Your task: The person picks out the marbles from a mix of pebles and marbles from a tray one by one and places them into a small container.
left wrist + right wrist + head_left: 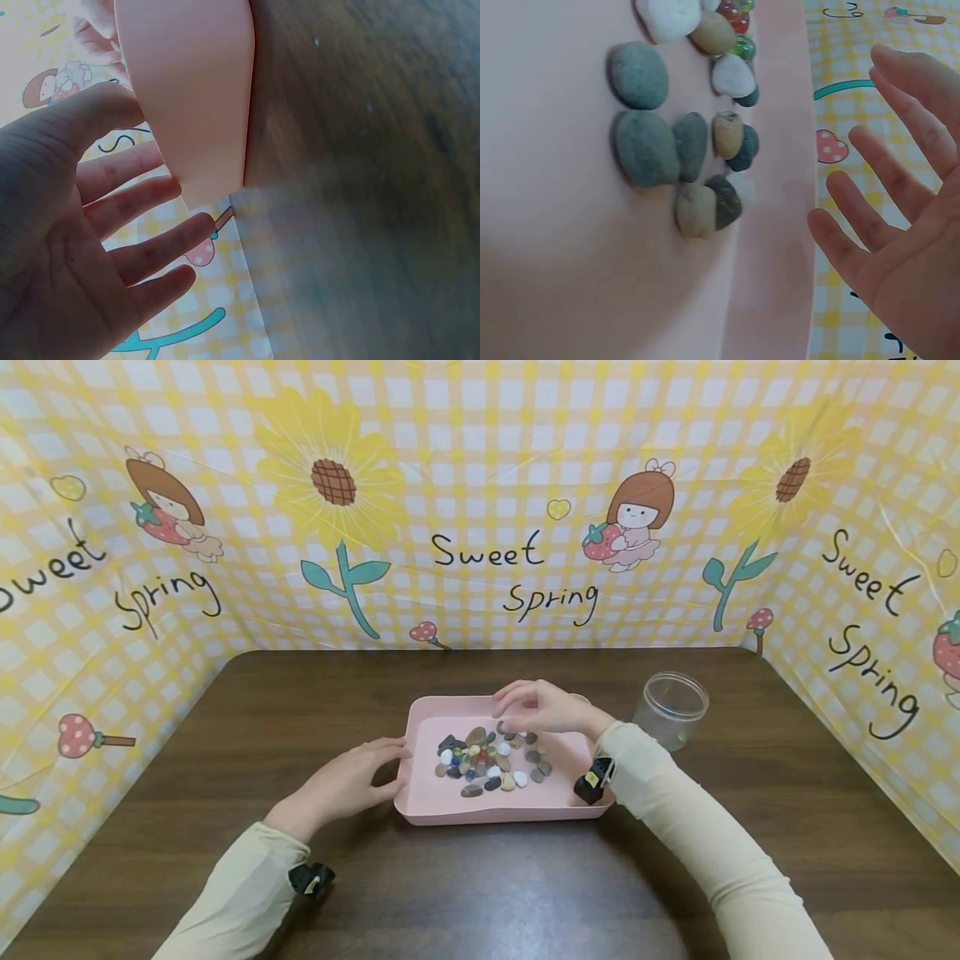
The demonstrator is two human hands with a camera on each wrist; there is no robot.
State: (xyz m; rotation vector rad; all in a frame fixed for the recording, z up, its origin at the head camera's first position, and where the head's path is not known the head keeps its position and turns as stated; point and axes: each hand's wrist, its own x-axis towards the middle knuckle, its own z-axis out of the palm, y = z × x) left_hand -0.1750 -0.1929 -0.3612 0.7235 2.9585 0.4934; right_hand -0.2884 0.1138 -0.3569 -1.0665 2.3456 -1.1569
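A shallow pink tray (442, 816) lies on the table, with several pebbles (542, 768) and shiny glass marbles (480, 757) spread over its middle. My left hand (348, 785) is at the tray's left end; in the left wrist view its fingers reach the rim, spread and fairly straight, touching the wall from outside. Over the back part of the tray hovers my right hand (543, 706), fingers loosely bent. The right wrist view shows that hand (900, 202) with nothing in it, apart from the grey pebbles (646, 148) below.
A clear round plastic jar (675, 710) without a lid stands right of the tray, behind the right forearm; a small greenish thing shows low inside it. Brown table (480, 893) surrounds the tray. A yellow checked cloth (480, 460) hangs around the back and sides.
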